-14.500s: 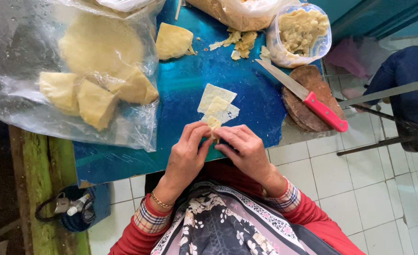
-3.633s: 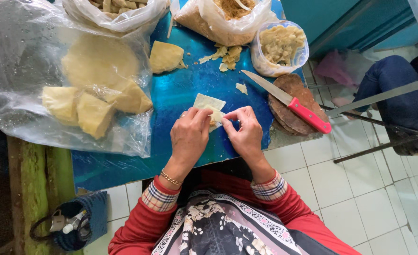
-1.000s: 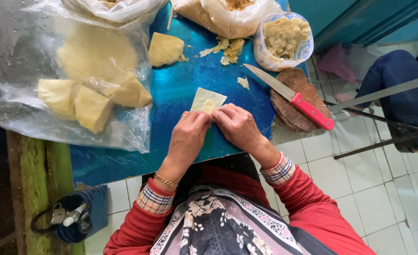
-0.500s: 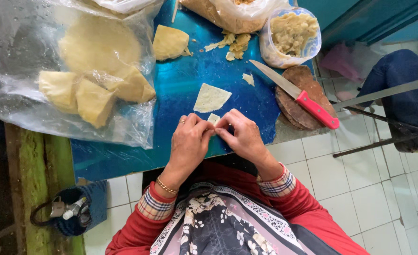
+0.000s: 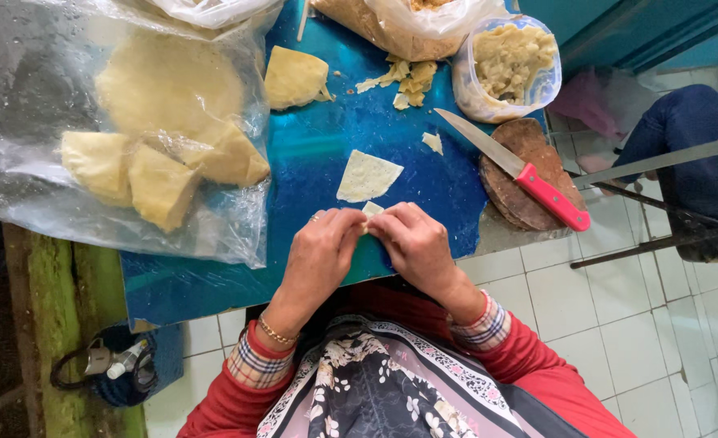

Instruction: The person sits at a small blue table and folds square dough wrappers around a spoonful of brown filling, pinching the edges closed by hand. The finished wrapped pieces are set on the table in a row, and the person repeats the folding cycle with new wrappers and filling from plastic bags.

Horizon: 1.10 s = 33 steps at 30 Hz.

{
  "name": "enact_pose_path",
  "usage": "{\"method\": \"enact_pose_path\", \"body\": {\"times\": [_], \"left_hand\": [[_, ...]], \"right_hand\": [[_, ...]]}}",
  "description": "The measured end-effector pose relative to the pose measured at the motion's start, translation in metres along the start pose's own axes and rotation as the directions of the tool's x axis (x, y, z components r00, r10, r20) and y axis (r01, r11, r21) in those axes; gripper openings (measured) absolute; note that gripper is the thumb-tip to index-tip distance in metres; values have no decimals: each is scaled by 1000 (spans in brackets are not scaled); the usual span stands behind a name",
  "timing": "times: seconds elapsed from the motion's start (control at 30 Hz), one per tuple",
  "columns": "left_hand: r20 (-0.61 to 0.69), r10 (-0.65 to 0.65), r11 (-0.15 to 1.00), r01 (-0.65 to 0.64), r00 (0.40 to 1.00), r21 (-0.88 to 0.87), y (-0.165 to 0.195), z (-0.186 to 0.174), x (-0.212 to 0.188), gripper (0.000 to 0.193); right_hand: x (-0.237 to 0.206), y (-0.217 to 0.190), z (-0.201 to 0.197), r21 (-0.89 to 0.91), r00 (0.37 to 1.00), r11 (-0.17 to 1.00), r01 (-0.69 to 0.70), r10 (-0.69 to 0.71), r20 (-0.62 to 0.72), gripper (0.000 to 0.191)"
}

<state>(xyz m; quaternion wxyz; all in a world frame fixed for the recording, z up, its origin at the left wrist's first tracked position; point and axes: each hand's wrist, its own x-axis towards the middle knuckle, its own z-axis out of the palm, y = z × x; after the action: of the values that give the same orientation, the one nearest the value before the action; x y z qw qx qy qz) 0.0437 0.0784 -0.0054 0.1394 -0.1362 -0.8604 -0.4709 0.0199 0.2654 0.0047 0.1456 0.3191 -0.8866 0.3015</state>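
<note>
Folding a dough piece at the blue counter [image 5: 326, 162]

Up and left of my fingers lies the clear bag of dough slabs [image 5: 156, 154]; up right, the red-handled knife [image 5: 521, 172]. My left hand [image 5: 320, 253] and right hand [image 5: 414, 245] pinch a small dough piece [image 5: 372, 210] together between their fingers, a flat dough sheet [image 5: 367, 175] just above.

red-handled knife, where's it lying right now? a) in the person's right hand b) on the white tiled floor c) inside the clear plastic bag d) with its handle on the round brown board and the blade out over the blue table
d: the red-handled knife rests with its handle on the round brown board and its blade reaching over the blue table, clear of the left hand and right hand, which pinch a small pale piece.
</note>
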Motion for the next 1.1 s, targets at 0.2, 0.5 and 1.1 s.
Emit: {"method": "enact_pose_path", "body": {"times": [0.2, 0.5, 1.1], "left_hand": [[-26, 131, 985, -127, 991, 113, 12, 1, -12, 13], [63, -128, 983, 118, 990, 140, 8, 5, 9, 10], [-14, 22, 970, -17, 1000, 244, 14, 5, -3, 11]], "right_hand": [[1, 5, -8, 155, 965, 965, -213, 183, 188, 6], [-5, -3, -5, -44, 998, 998, 54, -55, -32, 15], [-7, -8, -11, -9, 997, 997, -76, 76, 10, 13]]}}
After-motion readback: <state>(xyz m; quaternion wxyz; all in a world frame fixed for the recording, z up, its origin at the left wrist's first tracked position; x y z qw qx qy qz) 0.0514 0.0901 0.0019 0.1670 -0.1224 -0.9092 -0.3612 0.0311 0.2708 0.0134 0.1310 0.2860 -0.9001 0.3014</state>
